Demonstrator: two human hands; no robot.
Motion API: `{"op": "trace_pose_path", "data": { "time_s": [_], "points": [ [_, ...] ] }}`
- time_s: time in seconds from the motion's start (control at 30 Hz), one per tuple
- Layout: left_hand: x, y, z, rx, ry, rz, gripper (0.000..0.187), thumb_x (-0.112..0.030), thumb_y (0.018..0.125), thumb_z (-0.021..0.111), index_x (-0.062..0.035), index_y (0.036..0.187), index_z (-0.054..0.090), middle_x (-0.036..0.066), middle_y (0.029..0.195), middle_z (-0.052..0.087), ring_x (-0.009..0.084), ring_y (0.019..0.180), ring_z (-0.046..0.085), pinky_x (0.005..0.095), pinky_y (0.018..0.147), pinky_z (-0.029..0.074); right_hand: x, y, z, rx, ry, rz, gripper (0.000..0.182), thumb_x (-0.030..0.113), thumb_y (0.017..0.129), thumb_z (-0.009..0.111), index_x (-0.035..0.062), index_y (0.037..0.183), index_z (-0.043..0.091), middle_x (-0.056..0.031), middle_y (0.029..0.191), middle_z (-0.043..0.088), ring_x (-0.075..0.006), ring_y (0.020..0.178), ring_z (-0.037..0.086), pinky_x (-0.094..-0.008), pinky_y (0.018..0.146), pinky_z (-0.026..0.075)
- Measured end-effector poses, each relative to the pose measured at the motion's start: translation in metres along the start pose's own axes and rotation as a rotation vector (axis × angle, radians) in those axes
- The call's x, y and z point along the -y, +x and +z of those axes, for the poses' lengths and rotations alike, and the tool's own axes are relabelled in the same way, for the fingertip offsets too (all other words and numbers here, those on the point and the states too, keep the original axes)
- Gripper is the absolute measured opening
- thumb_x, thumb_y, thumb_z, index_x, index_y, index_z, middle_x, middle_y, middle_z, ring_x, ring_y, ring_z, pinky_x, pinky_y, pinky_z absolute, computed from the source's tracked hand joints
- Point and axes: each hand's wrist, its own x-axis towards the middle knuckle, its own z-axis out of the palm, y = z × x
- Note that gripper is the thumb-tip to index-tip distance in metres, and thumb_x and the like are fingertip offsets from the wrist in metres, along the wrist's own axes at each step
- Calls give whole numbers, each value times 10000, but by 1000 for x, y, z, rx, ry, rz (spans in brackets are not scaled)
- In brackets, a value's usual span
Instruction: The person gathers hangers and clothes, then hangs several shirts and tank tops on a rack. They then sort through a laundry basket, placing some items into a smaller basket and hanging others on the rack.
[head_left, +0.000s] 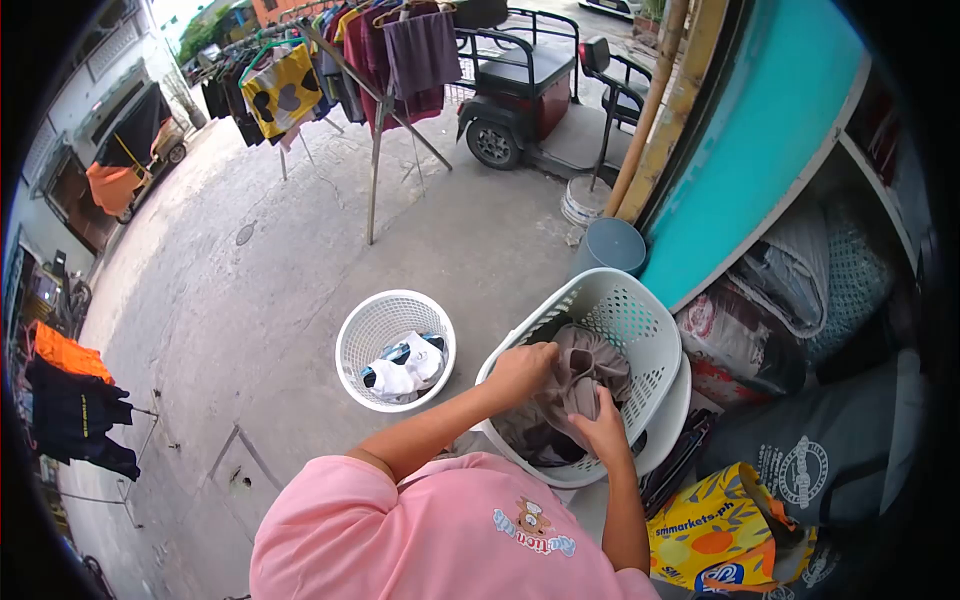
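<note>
My left hand (525,370) is closed on a grey-brown garment (580,365), its fingers pinching the cloth. On the near side of the same garment, my right hand (600,430) grips it with the thumb upward. The cloth is bunched, so its exact kind does not show. Both hands are over a large pale laundry basket (648,318) with holes in its sides. Darker clothes (540,440) lie inside it, partly hidden under the garment and my arms. The basket rests on a white basin (672,425).
A round white basket (350,345) with white clothes (405,370) stands on the concrete to the left. Behind are a clothes rack (375,160) and a parked tricycle (520,100). A yellow bag (700,530), packed bundles (745,340) and a grey-blue bin (612,245) sit on the right.
</note>
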Motion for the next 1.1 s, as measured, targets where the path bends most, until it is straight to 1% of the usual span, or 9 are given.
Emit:
{"op": "trace_pose_path", "data": {
  "time_s": [0.17, 0.3, 0.47, 0.57, 0.67, 0.83, 0.9, 1.03, 1.1],
  "points": [
    [28, 22, -70, -269, 139, -28, 175, -90, 782, 461, -81, 950, 511, 128, 775, 565, 299, 733, 592, 377, 608, 459, 18, -3, -74, -106, -395, -275, 314, 20, 762, 542, 39, 1075, 524, -163, 1053, 570, -326, 986, 543, -369, 822, 423],
    [23, 46, -117, -160, -1046, -216, 267, -56, 795, 427, -103, 1053, 476, 40, 846, 529, 114, 759, 539, 263, 638, 439, 36, 1, -123, -302, -353, -167, 106, 30, 794, 518, 14, 891, 558, -123, 773, 576, -198, 698, 542, -294, 689, 423],
    [-14, 55, -157, -248, -1388, 0, 433, -2, 788, 407, -99, 1205, 346, 62, 986, 552, 136, 840, 566, 270, 724, 460, 40, 21, -144, -454, -95, -211, 121, 66, 820, 502, -6, 890, 569, -76, 752, 602, -153, 680, 549, -283, 654, 425],
    [-28, 72, -173, -215, -1597, 138, 485, 77, 741, 358, -90, 1195, 323, 84, 1057, 539, 171, 922, 559, 309, 793, 469, 77, 22, -155, -548, -421, -259, 167, 151, 851, 497, 31, 932, 579, -185, 809, 603, -325, 749, 598, -338, 652, 443],
    [-31, 93, -180, -205, -1650, 300, 492, 162, 702, 324, -70, 1136, 341, 112, 1104, 528, 197, 983, 553, 317, 814, 486, 86, 30, -174, -690, -482, -332, 208, 202, 868, 482, 62, 971, 595, -174, 852, 616, -329, 802, 602, -341, 661, 451],
    [-28, 127, -211, -192, -1705, 248, 186, -124, 906, 443, -53, 1070, 494, 93, 1062, 571, 185, 958, 561, 336, 819, 491, 100, 47, -236, -417, 710, -321, 153, 148, 860, 550, 124, 1011, 558, -1, 989, 589, -109, 902, 553, -285, 753, 446],
    [-40, 138, -245, 135, -1590, 419, 349, -297, 927, 389, -37, 1120, 518, 107, 1050, 582, 200, 991, 548, 385, 873, 455, 140, 41, -257, -475, 842, -433, 222, 132, 836, 579, 117, 1047, 511, -10, 948, 568, -130, 898, 545, -314, 783, 432],
    [-120, 129, -279, -287, -1243, 107, 453, -370, 934, 343, -29, 1202, 474, 111, 1172, 530, 229, 1090, 495, 375, 974, 354, 200, 40, -257, -505, 907, -702, 317, 133, 827, 594, 94, 1113, 461, -39, 1027, 555, -151, 954, 540, -305, 827, 427],
    [-105, 156, -293, -32, -1289, 123, 436, -341, 940, 343, -37, 1238, 435, 101, 1205, 507, 232, 1122, 470, 360, 974, 357, 209, 39, -245, -453, 862, -739, 345, 134, 827, 596, 79, 1131, 443, -53, 1057, 548, -158, 975, 537, -298, 844, 421]
  ]
}}
